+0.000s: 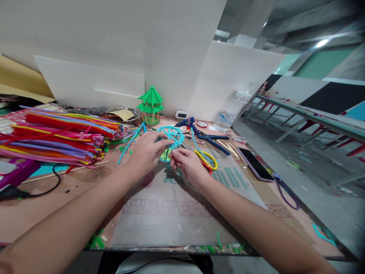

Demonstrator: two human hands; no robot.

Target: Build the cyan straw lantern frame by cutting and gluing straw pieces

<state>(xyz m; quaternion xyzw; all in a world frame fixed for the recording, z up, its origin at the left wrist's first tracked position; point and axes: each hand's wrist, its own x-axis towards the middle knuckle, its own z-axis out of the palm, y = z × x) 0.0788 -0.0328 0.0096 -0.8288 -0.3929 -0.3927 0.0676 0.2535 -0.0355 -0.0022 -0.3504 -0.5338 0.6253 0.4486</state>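
A light blue pipe-cleaner frame (172, 134), shaped like a small dome with spokes, is held above the table. My left hand (146, 152) grips its left side with fingers curled round the rim. My right hand (188, 164) pinches a blue strand at the frame's lower edge. A loose blue pipe cleaner (129, 144) lies just left of my left hand, and another blue strand (196, 144) curves away to the right.
A big pile of coloured pipe cleaners (54, 135) fills the left. A green pagoda model (151, 103), a blue glue gun (188, 123), blue scissors (213, 141), yellow-handled scissors (208, 160) and a phone (255, 164) lie behind and right. The table edge (171, 249) is near me.
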